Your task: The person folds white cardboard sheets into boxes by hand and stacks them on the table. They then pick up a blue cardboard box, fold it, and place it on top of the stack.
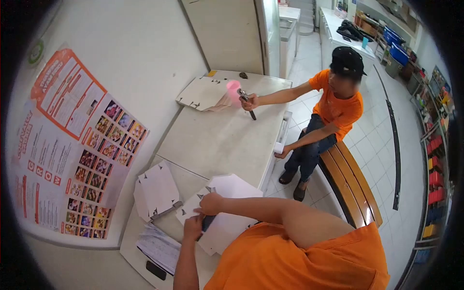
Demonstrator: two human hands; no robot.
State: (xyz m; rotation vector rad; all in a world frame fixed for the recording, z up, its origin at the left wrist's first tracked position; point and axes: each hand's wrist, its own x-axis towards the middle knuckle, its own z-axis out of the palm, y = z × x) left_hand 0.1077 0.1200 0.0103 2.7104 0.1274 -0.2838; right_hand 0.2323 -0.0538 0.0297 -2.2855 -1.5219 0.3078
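Observation:
A large white cardboard sheet with cut corners lies on the near part of the table. My right hand is closed at its upper left part, fingers pinching the cardboard near a slotted flap. Just below it, my left hand has its fingers pressed together at the cardboard's left side. A dark object sits right beside my left hand, partly hidden; whether that hand grips it is unclear. Another folded white cardboard piece rests to the left.
Across the table, a co-worker on a wooden bench holds a metal tool by a pink cup. Cardboard stack lies at the far end; papers and a dark phone-like object lie near.

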